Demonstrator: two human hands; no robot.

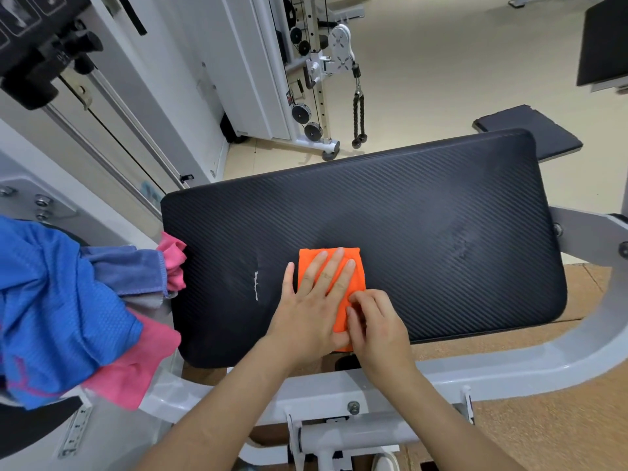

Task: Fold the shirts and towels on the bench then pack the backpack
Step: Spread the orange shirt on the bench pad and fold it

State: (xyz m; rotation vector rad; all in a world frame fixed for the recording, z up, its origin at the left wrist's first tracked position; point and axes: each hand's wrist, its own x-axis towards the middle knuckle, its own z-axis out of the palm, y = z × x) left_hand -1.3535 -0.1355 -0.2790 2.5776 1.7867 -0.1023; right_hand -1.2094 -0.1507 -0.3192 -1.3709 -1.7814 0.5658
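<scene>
Premises: a gym with a cream floor [458, 62]; a white cable machine [319, 79] with a black rope handle [358, 113] stands beyond the work surface. Surface: a black ribbed bench pad [424, 215] on a grey steel frame [509, 362]. A folded orange towel [357, 278] lies on the pad's near edge, left of centre. At the pad's left end sits an unfolded heap: a blue mesh shirt [51, 300], a violet-blue towel [129, 266] and a pink towel [136, 362]. The left hand [314, 300] lies flat on the orange towel, fingers straight and spread, pressing down. The right hand [377, 324] has its fingers curled at the towel's near right edge; whether they pinch the cloth cannot be told.
</scene>
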